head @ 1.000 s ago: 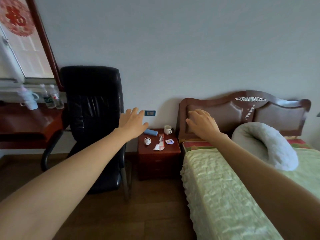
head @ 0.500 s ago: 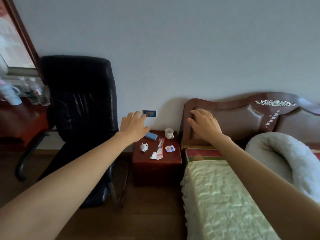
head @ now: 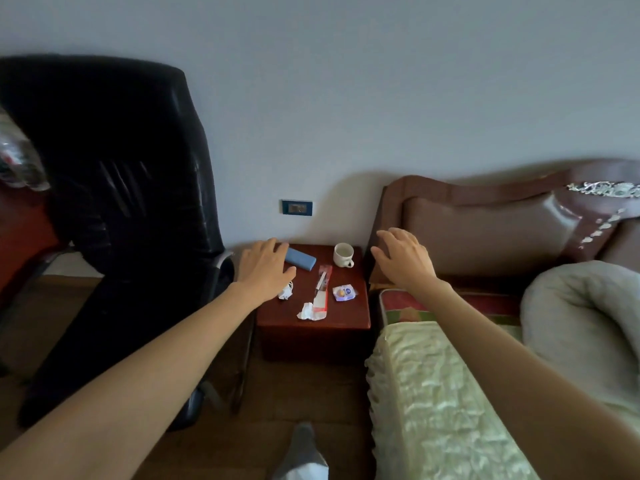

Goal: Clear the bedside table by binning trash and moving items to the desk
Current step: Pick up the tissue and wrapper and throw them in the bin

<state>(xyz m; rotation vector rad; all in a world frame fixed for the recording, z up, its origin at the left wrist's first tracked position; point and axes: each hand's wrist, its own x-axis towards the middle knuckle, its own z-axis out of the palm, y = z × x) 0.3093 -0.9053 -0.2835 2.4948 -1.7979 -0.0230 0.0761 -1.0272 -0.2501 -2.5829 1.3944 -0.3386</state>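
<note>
Hands reach forward on bare arms toward a small red-brown bedside table standing between a black chair and a bed. The left hand hovers over the table's left edge with its fingers straight and loosely spread, holding nothing; the fingertips lie at the end of a blue case, though whether they touch it I cannot tell. The right hand hangs off the table's right side in front of the headboard, fingers relaxed and slightly bent, holding nothing.

On the table top sit a white mug at the back, a red-and-white wrapper in the middle, a crumpled tissue at its near end, a small blue-and-white packet to the right, and a small white object partly hidden under the left hand. A rolled quilt lies on the bed.
</note>
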